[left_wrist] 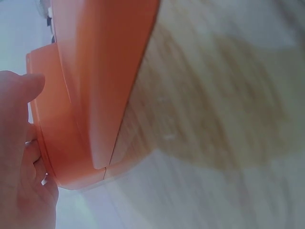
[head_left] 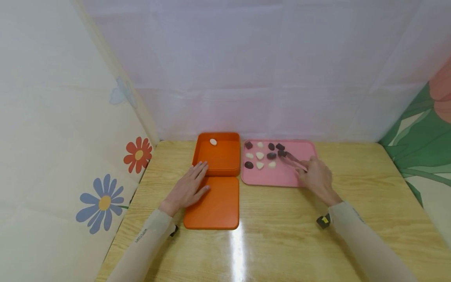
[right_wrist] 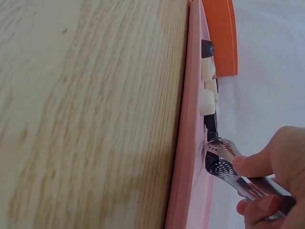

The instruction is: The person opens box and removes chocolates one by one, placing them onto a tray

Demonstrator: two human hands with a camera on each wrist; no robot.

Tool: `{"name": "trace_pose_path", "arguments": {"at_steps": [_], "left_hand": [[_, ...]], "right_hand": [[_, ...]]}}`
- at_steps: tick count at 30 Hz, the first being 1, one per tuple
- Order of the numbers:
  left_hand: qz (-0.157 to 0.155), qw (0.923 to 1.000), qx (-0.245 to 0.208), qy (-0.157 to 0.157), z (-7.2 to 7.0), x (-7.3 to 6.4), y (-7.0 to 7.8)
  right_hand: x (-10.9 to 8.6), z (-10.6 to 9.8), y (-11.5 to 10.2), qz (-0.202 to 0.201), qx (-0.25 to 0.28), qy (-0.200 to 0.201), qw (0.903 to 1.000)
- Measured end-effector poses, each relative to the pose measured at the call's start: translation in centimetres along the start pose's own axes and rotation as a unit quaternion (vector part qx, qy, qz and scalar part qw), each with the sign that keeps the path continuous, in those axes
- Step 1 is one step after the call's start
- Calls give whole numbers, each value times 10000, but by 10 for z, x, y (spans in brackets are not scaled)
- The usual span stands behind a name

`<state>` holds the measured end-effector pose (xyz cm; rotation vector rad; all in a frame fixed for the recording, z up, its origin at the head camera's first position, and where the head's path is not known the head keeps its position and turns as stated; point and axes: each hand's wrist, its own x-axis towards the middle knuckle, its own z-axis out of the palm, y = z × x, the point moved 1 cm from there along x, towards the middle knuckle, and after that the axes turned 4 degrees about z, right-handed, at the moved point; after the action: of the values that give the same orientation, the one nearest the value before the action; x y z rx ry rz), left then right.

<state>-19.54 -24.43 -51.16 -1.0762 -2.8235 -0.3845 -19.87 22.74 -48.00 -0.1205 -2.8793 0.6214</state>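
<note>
My right hand (head_left: 317,177) grips a pair of metal tongs (right_wrist: 224,169) with perforated tips. Those tips stand around a dark chocolate-like piece (head_left: 281,153) at the right of the group on the pink tray (head_left: 278,178); the right wrist view shows it between them, against the tray. Other dark pieces (head_left: 248,165) and cream-white pieces (head_left: 260,155) lie in loose rows there. My left hand (head_left: 188,187), fingers extended, rests at the front left corner of an orange box (head_left: 222,171). Inside the box, at the back, lies one white piece (head_left: 213,142).
An orange lid-like panel (head_left: 213,207) lies flat on the wooden table (head_left: 282,235) in front of the box, partly under my left hand. A white cloth wall (head_left: 264,78) stands right behind the tray and box. The box stands left of the tray, close beside it.
</note>
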Motion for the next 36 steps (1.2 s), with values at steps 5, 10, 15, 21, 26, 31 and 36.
{"name": "trace_pose_path", "arguments": {"at_steps": [5,10,15,21,26,31,36], "left_hand": [[30,10000,31,38,0,0,0],[45,10000,31,82,-1,-2,1],[17,10000,-17,73,-1,-2,1],[-15,10000,6,29,1,-1,0],[10,10000,3,76,0,-1,0],[5,10000,-7,42,-1,-1,1],[-23,10000,13,-27,-2,-2,2]], "right_hand": [[0,1,0,150,41,-100,9998],[0,3,0,265,45,-104,9996],[0,3,-1,271,2,-114,9996],[0,2,0,178,6,-147,9997],[0,-1,0,-24,107,-87,9999],[1,-5,-3,-119,205,-25,9997],[4,-9,-14,-194,217,21,9996]]}}
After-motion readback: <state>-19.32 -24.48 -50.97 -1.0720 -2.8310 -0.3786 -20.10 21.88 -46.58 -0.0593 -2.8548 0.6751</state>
